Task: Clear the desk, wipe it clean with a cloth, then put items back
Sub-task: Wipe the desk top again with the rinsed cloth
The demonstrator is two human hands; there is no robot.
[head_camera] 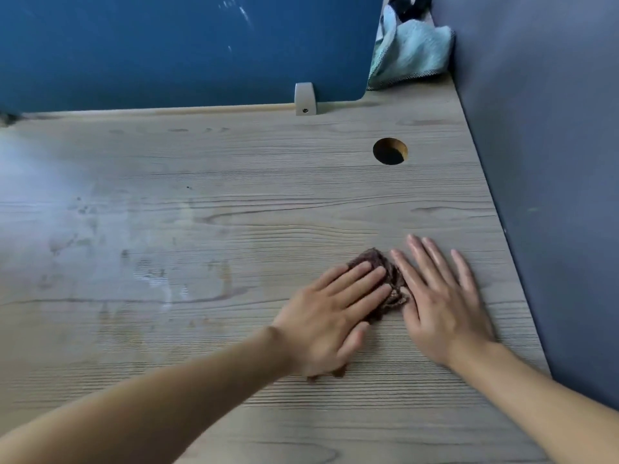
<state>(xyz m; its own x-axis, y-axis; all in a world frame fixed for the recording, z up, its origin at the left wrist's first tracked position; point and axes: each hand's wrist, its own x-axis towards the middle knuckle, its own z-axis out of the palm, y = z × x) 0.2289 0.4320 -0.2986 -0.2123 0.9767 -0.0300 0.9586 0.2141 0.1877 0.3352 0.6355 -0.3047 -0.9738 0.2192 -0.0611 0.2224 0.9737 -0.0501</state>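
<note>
A small brown cloth [390, 279] lies on the wood-grain desk [201, 212], near its right side. My left hand [331, 316] presses flat on the cloth with straight fingers and covers most of it. My right hand [442, 296] lies flat beside it, fingers spread, its thumb side touching the cloth's right edge. Damp smears show on the desk surface to the left of the hands.
A round cable hole [390, 151] sits in the desk at the back right. A blue divider panel [184, 45] with a grey clamp [305, 98] stands along the back. A light blue towel [410, 51] fills the far right corner. A grey wall [552, 162] borders the right edge.
</note>
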